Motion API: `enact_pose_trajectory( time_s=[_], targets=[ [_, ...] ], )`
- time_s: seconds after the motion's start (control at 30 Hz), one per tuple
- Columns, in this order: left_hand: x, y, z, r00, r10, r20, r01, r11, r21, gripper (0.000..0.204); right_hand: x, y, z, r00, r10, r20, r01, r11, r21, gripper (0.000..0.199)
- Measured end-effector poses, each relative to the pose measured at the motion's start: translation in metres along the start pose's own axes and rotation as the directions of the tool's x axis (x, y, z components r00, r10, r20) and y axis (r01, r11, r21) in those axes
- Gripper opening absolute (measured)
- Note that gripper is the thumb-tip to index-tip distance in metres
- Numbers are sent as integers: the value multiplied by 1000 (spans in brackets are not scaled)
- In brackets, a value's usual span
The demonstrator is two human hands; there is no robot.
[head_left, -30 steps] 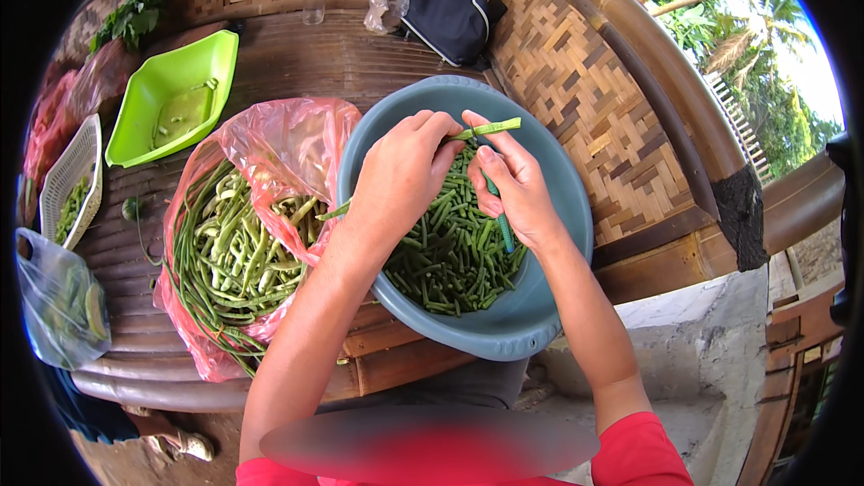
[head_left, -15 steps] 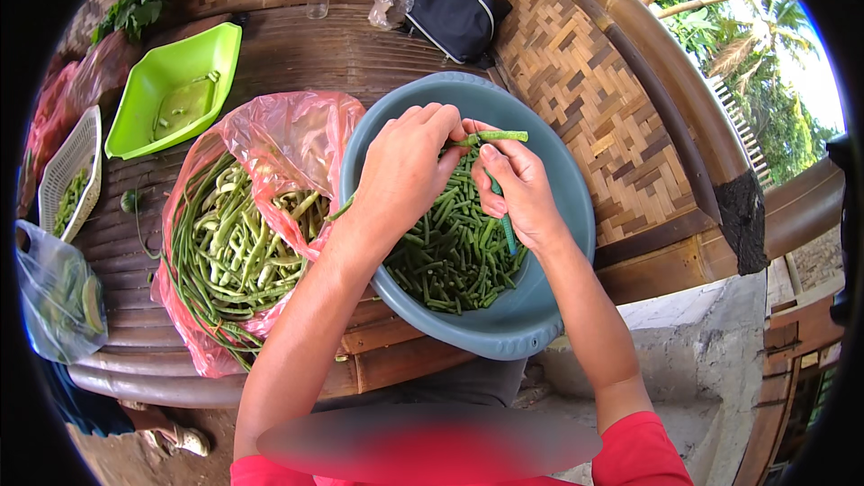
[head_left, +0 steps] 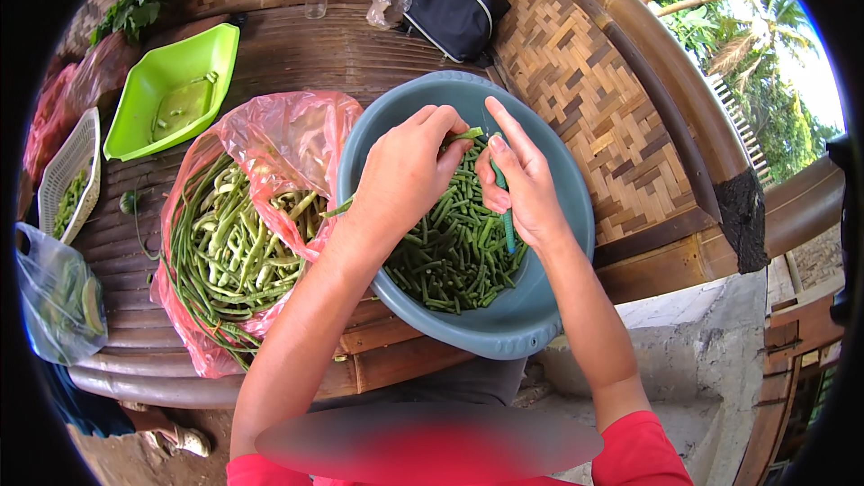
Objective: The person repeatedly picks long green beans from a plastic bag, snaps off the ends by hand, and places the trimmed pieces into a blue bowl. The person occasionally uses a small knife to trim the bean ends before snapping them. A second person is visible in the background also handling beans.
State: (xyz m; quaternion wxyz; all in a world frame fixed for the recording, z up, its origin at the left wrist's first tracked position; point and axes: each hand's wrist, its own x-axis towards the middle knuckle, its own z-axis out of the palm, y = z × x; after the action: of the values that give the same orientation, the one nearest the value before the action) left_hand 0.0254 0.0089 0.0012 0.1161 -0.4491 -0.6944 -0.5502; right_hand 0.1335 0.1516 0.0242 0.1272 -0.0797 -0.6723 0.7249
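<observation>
Here, both my hands meet over the basin, pinching one bean between them.

My left hand [head_left: 405,175] has its grip closed on a bean [head_left: 466,135], and my right hand [head_left: 522,184] closes on a green-handled knife [head_left: 506,216] (its blade I cannot make out) with the forefinger stretched along it, so the bean end sits right above the basin [head_left: 558,306] and cut pieces [head_left: 450,256] drop straight in. The uncut beans [head_left: 225,252] lie in a pink bag [head_left: 288,130] just beside the basin on my left, within easy reach on the desk [head_left: 297,54]. The long part of the held bean is hidden under my left palm; only a tip pokes out near my wrist. The basin's near rim hangs past the desk edge.
</observation>
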Motion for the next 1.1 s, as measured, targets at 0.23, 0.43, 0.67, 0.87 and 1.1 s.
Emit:
enact_pose_trajectory(
  time_s=[0.23,0.43,0.67,0.87,1.1],
  targets=[
    [2,-8,4,998,65,-27,-66,997,-45,16,2,0,2,997,70,44,-67,996,-63,47],
    [-3,-2,4,999,-42,15,40,988,147,16,2,4,4,997,-61,-47,57,995,-76,41],
    [-1,-2,3,984,168,-58,-143,942,304,15,4,4,1,974,-177,-142,168,983,-74,40],
    [-1,-2,1,988,127,-93,-98,959,266,13,3,2,1,982,-130,-139,125,991,-44,46],
    [0,-1,1,992,82,-96,-60,976,208,13,1,2,3,999,-45,-19,44,998,-38,49]
  ],
)
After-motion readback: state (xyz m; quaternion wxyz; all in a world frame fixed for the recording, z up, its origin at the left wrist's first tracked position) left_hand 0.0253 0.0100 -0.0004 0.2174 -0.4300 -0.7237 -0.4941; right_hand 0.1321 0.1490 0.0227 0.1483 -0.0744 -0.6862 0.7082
